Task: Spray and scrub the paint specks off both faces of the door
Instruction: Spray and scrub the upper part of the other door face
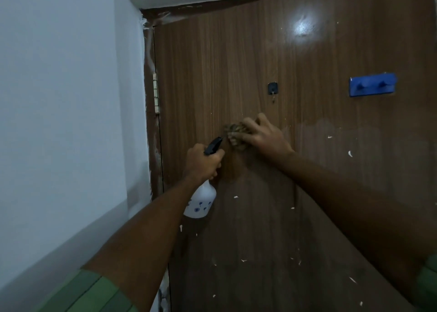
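Head camera faces the door point(236, 63) close up, angled slightly downward.

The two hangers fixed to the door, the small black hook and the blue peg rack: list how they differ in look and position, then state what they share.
The black hook is a small square pad with one metal hook hanging down; the blue peg rack is a wide bar with two pegs. The black hook sits near the door's middle, just above the right hand; the blue peg rack sits further right. Both hang empty at similar height.
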A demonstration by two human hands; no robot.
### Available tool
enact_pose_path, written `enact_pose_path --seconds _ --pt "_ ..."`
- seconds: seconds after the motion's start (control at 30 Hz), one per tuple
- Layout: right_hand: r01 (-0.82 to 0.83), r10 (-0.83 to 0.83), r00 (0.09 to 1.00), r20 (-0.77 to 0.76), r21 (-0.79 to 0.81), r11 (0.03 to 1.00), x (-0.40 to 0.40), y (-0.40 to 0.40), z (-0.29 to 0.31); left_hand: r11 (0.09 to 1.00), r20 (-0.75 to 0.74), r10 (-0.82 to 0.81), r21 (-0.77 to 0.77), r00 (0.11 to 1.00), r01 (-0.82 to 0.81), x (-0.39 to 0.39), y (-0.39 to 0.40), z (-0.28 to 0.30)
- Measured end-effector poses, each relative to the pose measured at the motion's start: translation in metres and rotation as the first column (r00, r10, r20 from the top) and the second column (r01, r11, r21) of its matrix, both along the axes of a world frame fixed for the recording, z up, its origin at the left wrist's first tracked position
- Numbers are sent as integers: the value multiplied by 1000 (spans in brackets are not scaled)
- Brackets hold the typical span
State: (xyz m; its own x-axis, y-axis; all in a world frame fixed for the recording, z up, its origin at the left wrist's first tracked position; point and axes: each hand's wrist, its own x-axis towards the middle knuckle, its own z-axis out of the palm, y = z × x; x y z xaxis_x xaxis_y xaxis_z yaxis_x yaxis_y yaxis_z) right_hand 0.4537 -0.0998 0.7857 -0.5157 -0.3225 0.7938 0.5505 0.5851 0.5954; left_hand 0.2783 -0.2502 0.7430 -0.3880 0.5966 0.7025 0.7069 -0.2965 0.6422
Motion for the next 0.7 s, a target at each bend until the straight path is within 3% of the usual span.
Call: enact_pose_path --seconds 0.1,0.17,0.23,0.27,0.3,0.37,0.43,0.5,0.53,0.57,0.63,0.67,0.7 --pt "-40 14 987 -163 -158 987 -20 -1 -30 1000 8 -8 14 1000 8 9 3 2" --pt "-48 54 997 52 -107 993 -16 -1 -60 1000 13 -16 5 1000 16 15 4 0" --pt "23 -46 922 384 65 998 6 7 -65 999 17 -22 -23 1000 22 19 5 2" --pt "48 -99 890 445 125 991 20 11 -55 999 25 -33 -35 999 34 21 6 4" --pt "60 -115 903 413 143 988 30 15 -42 998 36 -46 -40 998 47 22 5 7" --pt "57 -58 988 143 12 998 42 17 -15 997 54 -68 -40 996 70 28 6 13" --pt "-6 -17 990 -141 -162 987 40 10 -9 996 64 -81 -36 995 83 35 9 15" --pt "-33 -25 971 -238 -239 971 28 7 -27 995 85 -91 -23 992 93 43 15 13" --pt "-27 -19 979 -201 -226 974 25 9 -39 995 102 -99 -11 990 100 47 18 11" --pt "3 -15 998 -64 -186 983 26 14 -51 994 114 -107 -5 988 108 50 20 9" --pt "86 -75 945 317 -21 996 46 23 -49 991 123 -129 -14 984 131 57 24 7" --pt "104 -123 902 413 69 992 60 25 -36 990 132 -140 -18 981 143 60 26 7" --pt "108 -147 905 399 118 987 72 26 -21 988 143 -149 -22 978 154 64 28 9"
